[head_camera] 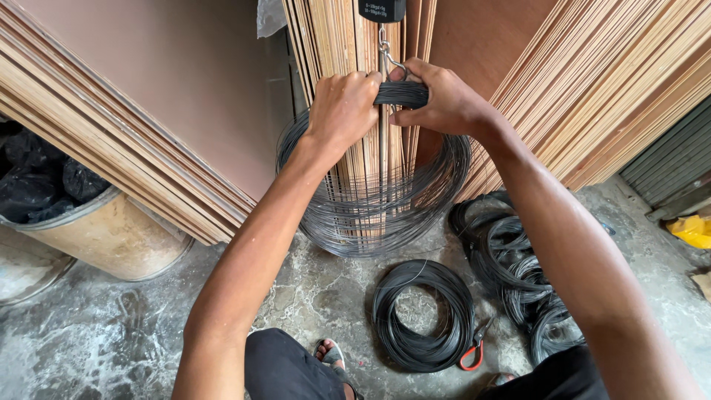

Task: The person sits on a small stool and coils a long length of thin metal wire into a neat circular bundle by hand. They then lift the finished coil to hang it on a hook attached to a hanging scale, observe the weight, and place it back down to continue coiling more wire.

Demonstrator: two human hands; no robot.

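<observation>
The left hand (342, 107) is closed in a fist around the top of a large hanging coil of thin dark-grey steel wire (374, 215), its fingers curled over the bundled strands; the right hand (443, 100) grips the same bundle just beside it, fingers wrapped over the top and thumb pressed underneath, so both hands are clamped on the wire with a small gap between them; in that gap, just above the knuckles, a silver metal hook (388, 55) hangs from a black hanging scale (381, 10), and whether the wire rests on the hook I cannot tell; the loop of the coil drops away below the fingers and its lower edge appears to touch the mottled grey concrete floor (111, 341); behind the fingers stand upright stacks of pale plywood sheets (348, 44); well below the right hand, on the floor, lies a smaller flat coil of black wire (424, 315), with red-handled cutters (474, 352) touching its edge; further coils of dark wire (518, 274) are heaped beside it, under the right forearm; far off to the left of the left hand sits a round tan drum (104, 233) holding black bags.
</observation>
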